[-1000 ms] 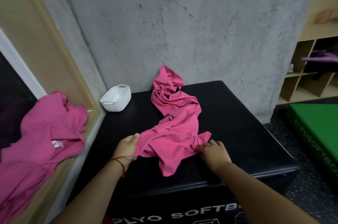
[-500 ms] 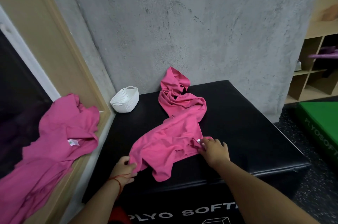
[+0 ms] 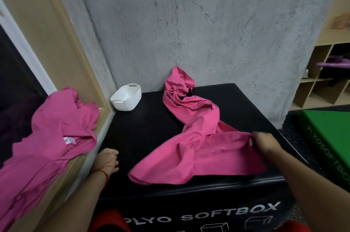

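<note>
In the head view, a pink garment [image 3: 198,148] lay stretched across the top of a black plyo box [image 3: 147,127], its far end bunched against the concrete wall [image 3: 208,23]. The right hand [image 3: 265,143] pinched the garment's near right edge, fingers curled round the fabric. The left hand [image 3: 107,161] rested at the box's left edge, apart from the cloth, fingers loosely bent and holding nothing. White letters on the box front read "PLYO SOFTBOX". A green box [image 3: 329,133] at right bore "PLYOSOFTBO". A white basket [image 3: 126,97] stood at the back left corner.
</note>
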`<state>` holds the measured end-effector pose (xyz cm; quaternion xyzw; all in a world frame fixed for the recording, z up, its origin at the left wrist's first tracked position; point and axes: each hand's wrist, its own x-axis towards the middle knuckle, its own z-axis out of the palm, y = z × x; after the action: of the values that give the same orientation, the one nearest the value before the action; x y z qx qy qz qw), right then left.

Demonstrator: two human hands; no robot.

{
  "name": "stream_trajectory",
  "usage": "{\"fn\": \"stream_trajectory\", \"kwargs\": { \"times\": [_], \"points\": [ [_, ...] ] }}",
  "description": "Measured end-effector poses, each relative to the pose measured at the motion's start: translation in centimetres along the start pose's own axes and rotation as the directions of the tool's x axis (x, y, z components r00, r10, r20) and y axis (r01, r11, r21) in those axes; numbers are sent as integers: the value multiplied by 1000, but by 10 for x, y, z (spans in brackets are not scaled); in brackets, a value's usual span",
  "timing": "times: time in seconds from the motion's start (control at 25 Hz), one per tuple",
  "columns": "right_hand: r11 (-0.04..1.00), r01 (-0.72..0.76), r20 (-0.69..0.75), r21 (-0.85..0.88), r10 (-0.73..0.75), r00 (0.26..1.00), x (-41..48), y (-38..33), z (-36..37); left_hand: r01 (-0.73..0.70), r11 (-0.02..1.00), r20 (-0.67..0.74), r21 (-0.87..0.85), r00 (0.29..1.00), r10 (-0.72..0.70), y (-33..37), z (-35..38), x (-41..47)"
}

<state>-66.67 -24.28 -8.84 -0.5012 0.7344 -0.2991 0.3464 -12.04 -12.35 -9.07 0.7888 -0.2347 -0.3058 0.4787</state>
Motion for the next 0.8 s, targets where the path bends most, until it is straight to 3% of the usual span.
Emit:
{"fn": "stream_trajectory", "kwargs": {
  "times": [0.08, 0.16, 0.2, 0.28, 0.36, 0.44, 0.52, 0.56, 0.68, 0.76, 0.8],
  "points": [
    [999, -45, 33, 29, 44, 999, 1, 24, 12, -249, 930, 57, 270, 968, 243, 0, 27, -22],
    [998, -24, 49, 52, 21, 999, -11, 25, 28, -561, 748, 234, 353, 828, 510, -4, 66, -54],
    [998, -4, 56, 56, 1, 998, -17, 22, 37, -670, 637, 353, 381, 742, 569, -5, 87, -71],
    [998, 55, 40, 16, -56, 998, -24, 18, 51, -775, 437, 559, 457, 632, 536, -10, 126, -100],
    [991, 121, 35, -51, -119, 992, -25, 17, 59, -739, 347, 623, 578, 674, 398, -10, 155, -120],
    [985, 137, 59, -105, -131, 990, -26, 19, 58, -663, 347, 600, 663, 748, 283, -9, 172, -123],
    [977, 139, 78, -163, -128, 989, -24, 24, 51, -651, 371, 590, 662, 758, 278, -9, 181, -114],
    [972, 140, 83, -191, -126, 989, -23, 27, 46, -645, 443, 586, 623, 760, 281, -7, 179, -106],
    [966, 94, 67, -240, -80, 995, -15, 45, 23, -485, 816, 540, 315, 798, 266, 8, 156, -81],
    [961, 18, 38, -276, -7, 999, -6, 60, 2, -173, 984, 385, 53, 912, 140, 18, 124, -55],
    [953, -27, 23, -302, 36, 999, -2, 70, -9, -18, 1000, 306, -20, 952, 23, 17, 102, -39]
  ]
}}
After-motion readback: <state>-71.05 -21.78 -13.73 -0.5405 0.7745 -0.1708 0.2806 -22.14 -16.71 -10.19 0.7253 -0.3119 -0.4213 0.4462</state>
